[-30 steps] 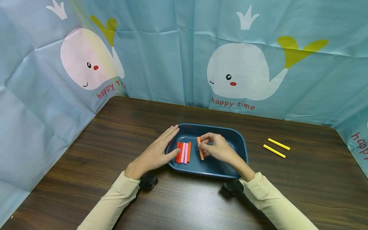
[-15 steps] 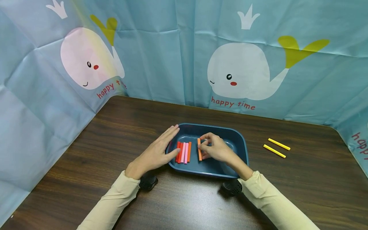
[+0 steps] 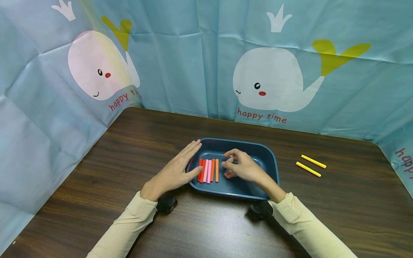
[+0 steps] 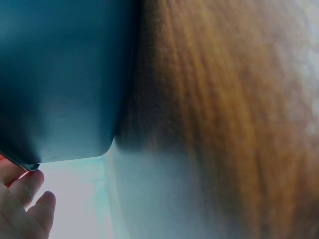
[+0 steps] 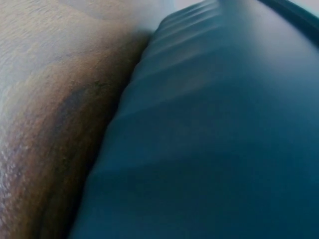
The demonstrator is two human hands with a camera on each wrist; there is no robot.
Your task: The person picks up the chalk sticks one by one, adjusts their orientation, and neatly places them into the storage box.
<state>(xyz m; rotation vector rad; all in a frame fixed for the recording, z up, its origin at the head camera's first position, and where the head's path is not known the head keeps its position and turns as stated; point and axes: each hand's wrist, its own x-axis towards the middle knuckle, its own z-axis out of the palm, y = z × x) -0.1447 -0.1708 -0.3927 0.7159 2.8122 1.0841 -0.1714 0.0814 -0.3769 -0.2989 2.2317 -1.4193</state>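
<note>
A dark blue tray point(image 3: 240, 187) holds a row of short, slim sticks near its left end: red sticks point(image 3: 202, 172), pink sticks point(image 3: 208, 172), and at the right end a light orange stick point(image 3: 217, 171) beside a darker orange one point(image 3: 212, 170). My left hand point(image 3: 172, 173) rests along the tray's left rim, fingers straight and thumb reaching over the red sticks. Over the middle of the tray, my right hand point(image 3: 244, 167) has its fingers loosely bent and apart, just right of the light orange stick, holding nothing. In the left wrist view, left fingertips point(image 4: 30, 184) touch the tray's rim.
Two yellow sticks point(image 3: 308, 169) lie on the dark wooden table point(image 3: 348, 200) to the right of the tray. A light blue curtain point(image 3: 180, 71) with whale prints stands behind the table. The tray's outer wall point(image 5: 199, 139) fills much of the right wrist view.
The light orange stick, earlier pinched by my right hand, has moved left and now lies at the row's right end, let go. My left hand stays in place.
</note>
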